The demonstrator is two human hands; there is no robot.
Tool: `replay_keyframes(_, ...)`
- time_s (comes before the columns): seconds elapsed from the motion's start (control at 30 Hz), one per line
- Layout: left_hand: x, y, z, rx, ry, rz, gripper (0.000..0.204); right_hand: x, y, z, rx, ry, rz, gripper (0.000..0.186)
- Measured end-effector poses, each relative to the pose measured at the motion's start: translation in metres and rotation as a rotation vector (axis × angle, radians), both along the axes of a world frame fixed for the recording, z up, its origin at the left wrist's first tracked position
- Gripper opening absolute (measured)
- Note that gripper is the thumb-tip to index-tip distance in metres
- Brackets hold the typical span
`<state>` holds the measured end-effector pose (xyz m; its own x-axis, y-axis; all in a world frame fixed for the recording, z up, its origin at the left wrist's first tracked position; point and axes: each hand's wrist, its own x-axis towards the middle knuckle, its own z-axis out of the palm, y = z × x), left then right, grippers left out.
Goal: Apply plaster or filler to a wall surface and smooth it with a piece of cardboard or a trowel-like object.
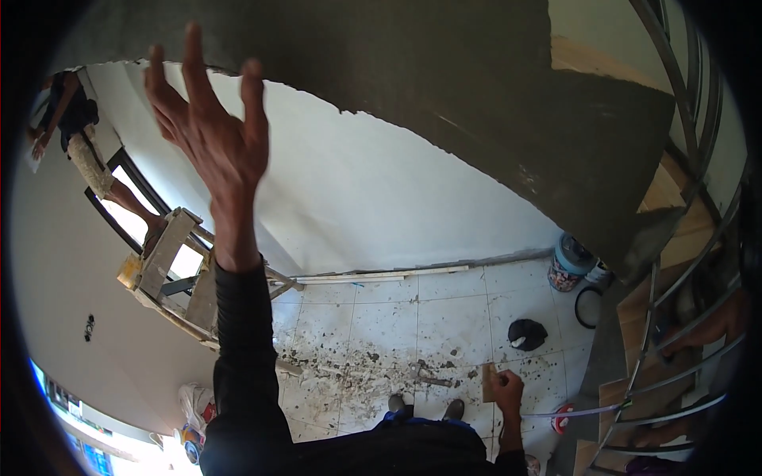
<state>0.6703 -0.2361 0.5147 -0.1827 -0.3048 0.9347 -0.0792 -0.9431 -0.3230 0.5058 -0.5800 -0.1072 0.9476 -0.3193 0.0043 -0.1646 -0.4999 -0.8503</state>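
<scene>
My left hand (210,131) is raised high with its fingers spread and nothing in it. It overlaps the lower edge of the grey plastered side of a staircase (476,103); whether the fingertips touch the plaster I cannot tell. Down by my right side, my right hand (509,389) is closed on a small flat tan piece (487,384), which looks like a thin board. The plaster's lower edge is ragged and slopes down to the right, in front of a white wall (381,182).
A person (91,147) stands on a wooden trestle (178,270) at left. Debris and a hammer (431,379) lie on the white tiles. Right are a bucket (565,266), a black bag (527,334), a metal railing (652,301) and another person's hand (706,332) behind it.
</scene>
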Motion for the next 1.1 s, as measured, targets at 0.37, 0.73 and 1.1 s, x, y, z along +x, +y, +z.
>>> replay_keyframes(0.37, -0.007, -0.011, -0.020, -0.044, -0.062, -0.148, 0.053, -0.006, -0.026, -0.016, 0.258, -0.053, -0.140, 0.017)
replay_keyframes(0.73, -0.028, 0.011, -0.543, -0.608, 1.596, -0.214, 0.064, 0.034, -0.012, 0.045, 0.877, -0.053, -0.276, 0.023)
replay_keyframes(1.1, -0.263, 0.155, -0.749, -0.595, 2.650, -0.317, 0.032, 0.061, -0.046, 0.097, 1.008, -0.350, -0.426, 0.014)
